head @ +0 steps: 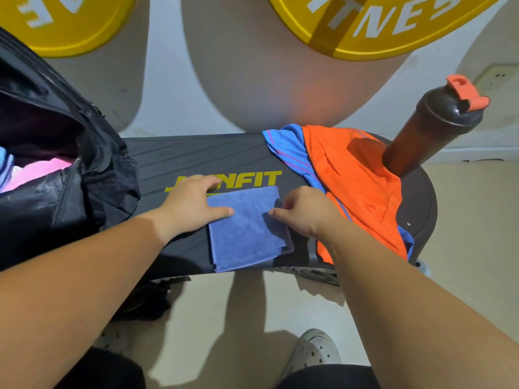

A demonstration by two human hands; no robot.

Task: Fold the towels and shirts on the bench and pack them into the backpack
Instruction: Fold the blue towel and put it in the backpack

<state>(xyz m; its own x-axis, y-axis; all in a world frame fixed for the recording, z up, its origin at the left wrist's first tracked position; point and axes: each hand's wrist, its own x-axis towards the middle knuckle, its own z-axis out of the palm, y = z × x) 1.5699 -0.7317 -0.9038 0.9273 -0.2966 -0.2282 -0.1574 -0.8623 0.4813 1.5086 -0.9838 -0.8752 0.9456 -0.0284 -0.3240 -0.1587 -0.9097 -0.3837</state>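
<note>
Left hand (191, 209) fingers lie straight, pressing the left edge of the folded blue towel (247, 234) on the bench (168, 158). Right hand (303, 211) fingers curl at the towel's right edge; any pinch is hidden. The open backpack (56, 206) is cut off at left.

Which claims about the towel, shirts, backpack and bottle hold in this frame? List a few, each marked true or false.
1. The left hand and right hand both touch the blue towel. True.
2. The backpack is zipped shut. False: it gapes open, with pink cloth showing inside.
3. The orange shirt lies over the blue shirt. True.
4. The bottle lies on the floor. False: it stands at the right end of the bench, by the orange shirt.
</note>
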